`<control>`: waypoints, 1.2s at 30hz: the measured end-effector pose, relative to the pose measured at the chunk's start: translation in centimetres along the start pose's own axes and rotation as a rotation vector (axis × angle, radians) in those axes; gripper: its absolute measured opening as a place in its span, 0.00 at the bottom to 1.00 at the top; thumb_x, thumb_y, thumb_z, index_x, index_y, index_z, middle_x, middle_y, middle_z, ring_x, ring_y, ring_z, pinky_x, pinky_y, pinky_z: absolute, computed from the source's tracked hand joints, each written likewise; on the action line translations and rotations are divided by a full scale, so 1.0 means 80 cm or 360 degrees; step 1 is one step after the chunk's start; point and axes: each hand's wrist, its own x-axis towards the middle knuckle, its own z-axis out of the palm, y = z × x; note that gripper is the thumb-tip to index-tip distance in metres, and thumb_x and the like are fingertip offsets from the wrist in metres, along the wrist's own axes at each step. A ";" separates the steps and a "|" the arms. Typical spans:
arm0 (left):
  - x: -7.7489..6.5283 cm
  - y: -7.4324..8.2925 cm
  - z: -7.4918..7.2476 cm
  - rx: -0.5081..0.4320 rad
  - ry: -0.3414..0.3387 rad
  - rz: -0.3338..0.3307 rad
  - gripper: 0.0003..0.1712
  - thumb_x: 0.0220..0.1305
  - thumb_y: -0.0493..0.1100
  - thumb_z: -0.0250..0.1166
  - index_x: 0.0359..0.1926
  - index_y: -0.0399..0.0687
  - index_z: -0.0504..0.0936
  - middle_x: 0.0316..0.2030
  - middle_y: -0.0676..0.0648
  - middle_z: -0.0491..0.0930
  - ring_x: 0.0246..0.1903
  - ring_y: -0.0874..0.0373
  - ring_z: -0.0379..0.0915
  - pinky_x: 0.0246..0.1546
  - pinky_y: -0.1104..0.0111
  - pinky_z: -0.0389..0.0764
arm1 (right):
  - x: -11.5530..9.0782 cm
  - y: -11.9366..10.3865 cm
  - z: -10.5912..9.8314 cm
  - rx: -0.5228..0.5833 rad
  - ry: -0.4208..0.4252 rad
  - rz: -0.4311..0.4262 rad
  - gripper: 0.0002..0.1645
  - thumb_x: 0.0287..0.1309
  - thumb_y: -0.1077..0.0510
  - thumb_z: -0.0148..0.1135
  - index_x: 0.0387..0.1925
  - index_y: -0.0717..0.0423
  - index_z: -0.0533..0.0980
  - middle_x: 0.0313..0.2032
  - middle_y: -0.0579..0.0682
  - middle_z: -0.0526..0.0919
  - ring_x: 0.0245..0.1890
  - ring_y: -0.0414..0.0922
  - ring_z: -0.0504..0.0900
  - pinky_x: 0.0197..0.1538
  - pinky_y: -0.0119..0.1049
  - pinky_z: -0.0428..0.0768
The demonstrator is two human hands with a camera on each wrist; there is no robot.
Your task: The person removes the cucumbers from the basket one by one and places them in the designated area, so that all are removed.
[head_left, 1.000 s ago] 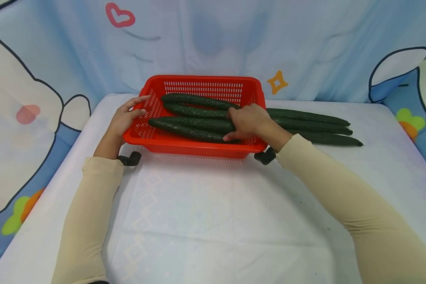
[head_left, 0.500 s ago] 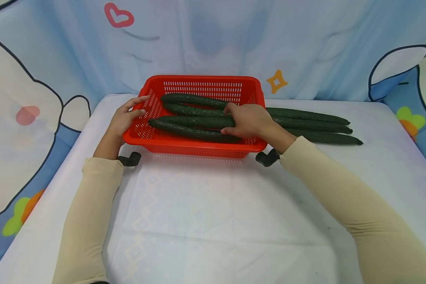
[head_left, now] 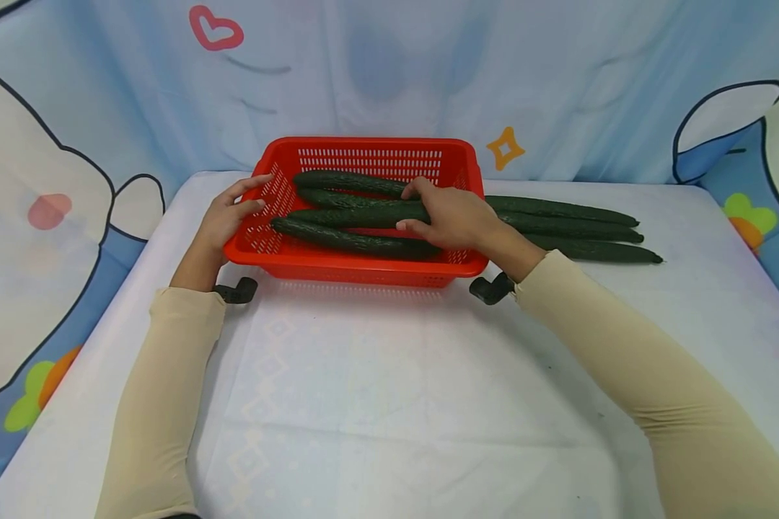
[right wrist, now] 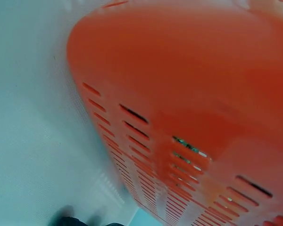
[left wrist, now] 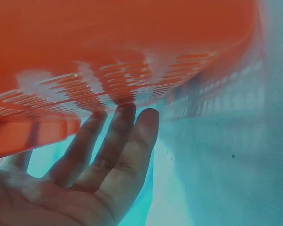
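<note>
A red slotted basket (head_left: 357, 272) stands at the far side of the table with several long dark green cucumbers in it. My left hand (head_left: 223, 220) holds the basket's left end, thumb and a finger over the rim. In the left wrist view its other fingers (left wrist: 125, 155) lie against the outer wall. Inside the right half, my right hand (head_left: 454, 216) holds a middle cucumber (head_left: 363, 215) near its right end, thumb on the near side. The front cucumber (head_left: 357, 244) lies just below the thumb. The right wrist view shows the basket's outside wall (right wrist: 179, 84); the right hand is hidden there.
Three more cucumbers (head_left: 578, 229) lie side by side on the white-covered table (head_left: 389, 389), right of the basket, their left ends hidden by the basket and right arm. A printed blue curtain (head_left: 389, 72) hangs directly behind the basket.
My right hand has shifted slightly up and back, and the middle cucumber's right end has moved with it, away from the front cucumber. My left hand stays on the basket.
</note>
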 end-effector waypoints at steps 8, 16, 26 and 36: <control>0.000 -0.001 0.000 -0.0016 0.0001 0.0002 0.27 0.73 0.43 0.54 0.70 0.66 0.69 0.71 0.44 0.60 0.64 0.47 0.64 0.52 0.62 0.78 | -0.002 0.002 0.001 0.0032 0.0052 -0.0034 0.33 0.63 0.38 0.61 0.63 0.48 0.67 0.23 0.50 0.76 0.25 0.46 0.75 0.29 0.38 0.73; 0.001 -0.002 0.000 -0.0023 0.0001 0.0007 0.27 0.73 0.42 0.54 0.70 0.65 0.69 0.72 0.44 0.60 0.64 0.47 0.64 0.51 0.62 0.78 | -0.004 0.005 0.001 0.0108 0.0112 -0.0090 0.33 0.63 0.38 0.60 0.63 0.49 0.68 0.33 0.50 0.81 0.33 0.47 0.78 0.41 0.43 0.79; 0.001 -0.001 0.000 -0.0005 -0.0006 0.0009 0.27 0.73 0.43 0.54 0.70 0.66 0.69 0.71 0.44 0.60 0.63 0.47 0.65 0.51 0.62 0.78 | -0.008 0.007 0.002 0.0187 0.0191 -0.0108 0.32 0.63 0.40 0.62 0.63 0.49 0.69 0.51 0.52 0.83 0.44 0.48 0.81 0.51 0.48 0.81; 0.000 0.000 -0.002 0.0024 -0.0016 -0.0012 0.27 0.73 0.43 0.53 0.71 0.66 0.68 0.72 0.45 0.58 0.65 0.47 0.64 0.52 0.62 0.78 | -0.013 0.007 0.003 0.0276 0.0305 -0.0162 0.32 0.63 0.41 0.63 0.62 0.49 0.69 0.55 0.51 0.82 0.45 0.48 0.82 0.50 0.48 0.82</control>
